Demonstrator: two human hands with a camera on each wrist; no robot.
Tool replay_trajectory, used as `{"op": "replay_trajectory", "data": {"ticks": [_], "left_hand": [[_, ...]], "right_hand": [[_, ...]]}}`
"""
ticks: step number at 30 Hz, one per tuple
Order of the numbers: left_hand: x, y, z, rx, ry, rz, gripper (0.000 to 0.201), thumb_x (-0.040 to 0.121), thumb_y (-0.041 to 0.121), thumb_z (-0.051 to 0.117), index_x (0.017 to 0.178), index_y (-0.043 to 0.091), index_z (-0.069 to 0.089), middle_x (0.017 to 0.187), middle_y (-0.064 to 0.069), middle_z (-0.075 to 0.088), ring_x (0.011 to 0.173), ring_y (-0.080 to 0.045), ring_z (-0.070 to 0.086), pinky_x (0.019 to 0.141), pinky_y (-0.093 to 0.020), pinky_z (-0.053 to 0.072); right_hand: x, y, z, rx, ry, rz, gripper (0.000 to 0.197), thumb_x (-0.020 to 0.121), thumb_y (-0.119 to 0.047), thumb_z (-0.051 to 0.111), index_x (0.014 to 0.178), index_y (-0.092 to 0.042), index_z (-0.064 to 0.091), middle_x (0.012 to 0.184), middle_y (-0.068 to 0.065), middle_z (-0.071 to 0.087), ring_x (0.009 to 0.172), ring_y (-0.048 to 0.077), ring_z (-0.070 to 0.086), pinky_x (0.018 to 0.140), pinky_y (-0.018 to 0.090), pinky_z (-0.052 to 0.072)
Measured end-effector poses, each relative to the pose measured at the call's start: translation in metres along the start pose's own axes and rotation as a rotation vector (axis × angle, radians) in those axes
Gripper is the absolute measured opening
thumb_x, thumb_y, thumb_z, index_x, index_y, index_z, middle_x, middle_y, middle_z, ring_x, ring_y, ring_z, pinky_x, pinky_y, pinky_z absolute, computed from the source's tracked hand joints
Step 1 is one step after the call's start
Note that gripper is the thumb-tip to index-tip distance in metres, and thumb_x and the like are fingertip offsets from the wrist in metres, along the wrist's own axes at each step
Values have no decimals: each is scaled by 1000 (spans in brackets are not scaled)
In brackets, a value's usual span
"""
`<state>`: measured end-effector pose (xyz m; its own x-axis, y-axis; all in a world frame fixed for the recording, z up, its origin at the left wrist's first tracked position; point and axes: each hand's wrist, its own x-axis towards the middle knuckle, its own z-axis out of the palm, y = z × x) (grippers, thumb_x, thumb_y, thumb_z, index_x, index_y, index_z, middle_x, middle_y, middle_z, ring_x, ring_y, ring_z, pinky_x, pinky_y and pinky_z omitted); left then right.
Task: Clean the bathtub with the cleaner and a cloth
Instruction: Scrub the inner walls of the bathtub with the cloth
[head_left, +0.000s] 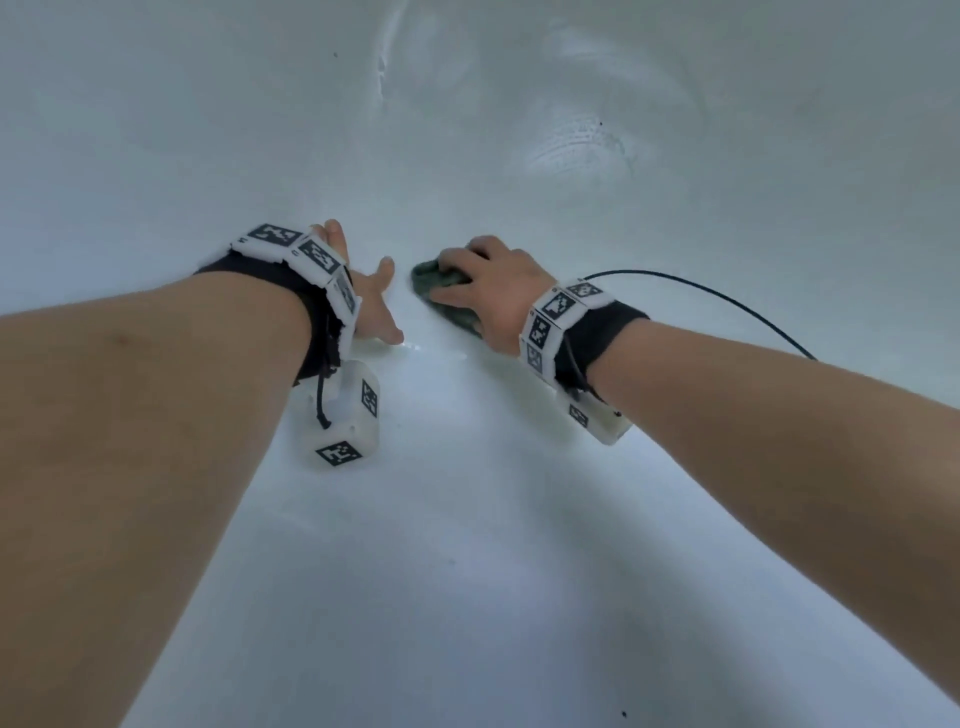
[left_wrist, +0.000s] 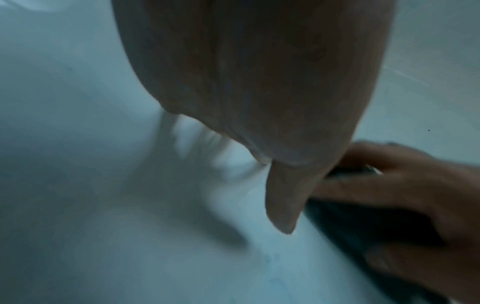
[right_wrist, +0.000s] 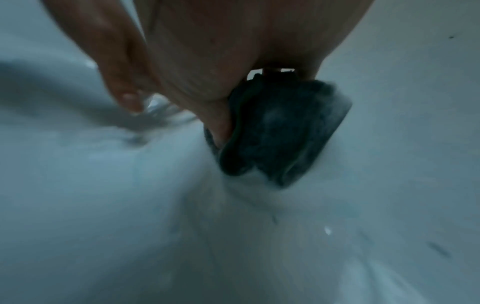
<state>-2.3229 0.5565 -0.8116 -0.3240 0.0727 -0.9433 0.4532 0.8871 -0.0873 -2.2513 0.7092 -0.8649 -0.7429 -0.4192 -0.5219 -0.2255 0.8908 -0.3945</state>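
A dark green cloth (head_left: 441, 283) lies bunched on the white bathtub (head_left: 467, 519) floor. My right hand (head_left: 485, 283) grips it, fingers curled over its top and pressing it down; in the right wrist view the cloth (right_wrist: 280, 133) bulges out under the palm. My left hand (head_left: 371, 306) rests flat on the tub just left of the cloth, fingers spread and straight, holding nothing. The left wrist view shows the left thumb (left_wrist: 283, 197) pointing down beside the right hand (left_wrist: 405, 195). No cleaner bottle is in view.
The tub's curved wall (head_left: 467, 104) rises ahead with wet swirl marks (head_left: 576, 148). A thin film of water shines near the hands. A black cable (head_left: 727, 301) runs from the right wrist band. A few dark specks dot the surface.
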Motion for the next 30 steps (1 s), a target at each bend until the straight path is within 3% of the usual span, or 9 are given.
{"op": "replay_trajectory", "data": {"ticks": [2,4,5,12,16,19,23,26,30], "left_hand": [[5,0,1,6,-14,19,115,60,73,50,155,28,2,155,-21,-25,143,-41,-19,117,-51,2],[11,-1,7,48,7,10,99,83,68,55,155,29,0,154,-21,-28,143,-40,-22,117,-51,0],[12,-1,6,44,18,3,93,86,64,53,155,29,0,153,-21,-29,142,-39,-23,117,-50,-1],[13,35,14,-212,55,-97,105,85,62,57,154,15,-6,155,-21,-25,144,-41,-15,116,-49,0],[29,61,24,-366,120,-137,121,74,72,62,150,26,-20,150,-27,-31,142,-51,-11,116,-56,2],[43,69,28,-400,148,-175,128,67,77,63,147,31,-26,147,-29,-35,139,-57,-7,115,-62,7],[50,76,34,-382,198,-225,127,66,79,62,146,35,-27,148,-30,-32,138,-58,-10,111,-68,6],[53,77,35,-379,223,-249,128,65,78,63,145,37,-28,149,-29,-32,138,-58,-8,109,-70,10],[55,77,31,-373,207,-282,132,61,79,66,144,38,-29,149,-28,-32,138,-59,-1,111,-67,14]], "right_hand": [[-32,8,18,10,-54,-2,52,88,-28,58,137,-37,43,147,-3,30,131,29,28,96,38,42],[-60,27,29,-8,-90,56,55,88,-28,57,139,-35,39,148,-3,27,131,29,25,94,38,44],[-72,36,32,-2,-86,109,57,89,-27,56,141,-34,37,149,-2,25,132,29,23,94,39,44],[-124,118,23,221,152,876,55,94,-24,47,146,-25,29,152,5,16,132,35,22,107,42,35],[-106,170,-8,319,263,1113,56,93,-22,43,147,-20,29,151,15,21,135,39,26,110,47,27],[-81,182,-38,270,281,1050,57,92,-21,42,147,-19,27,153,15,19,138,37,23,112,49,24],[-34,142,-52,69,214,702,62,90,-17,46,147,-27,24,153,8,16,134,36,23,109,48,30],[-28,94,-28,122,166,458,62,90,-16,48,145,-35,27,154,2,18,136,35,20,106,43,32],[-68,60,14,119,133,373,55,89,-24,55,140,-35,37,152,-3,19,136,28,19,93,37,43]]}}
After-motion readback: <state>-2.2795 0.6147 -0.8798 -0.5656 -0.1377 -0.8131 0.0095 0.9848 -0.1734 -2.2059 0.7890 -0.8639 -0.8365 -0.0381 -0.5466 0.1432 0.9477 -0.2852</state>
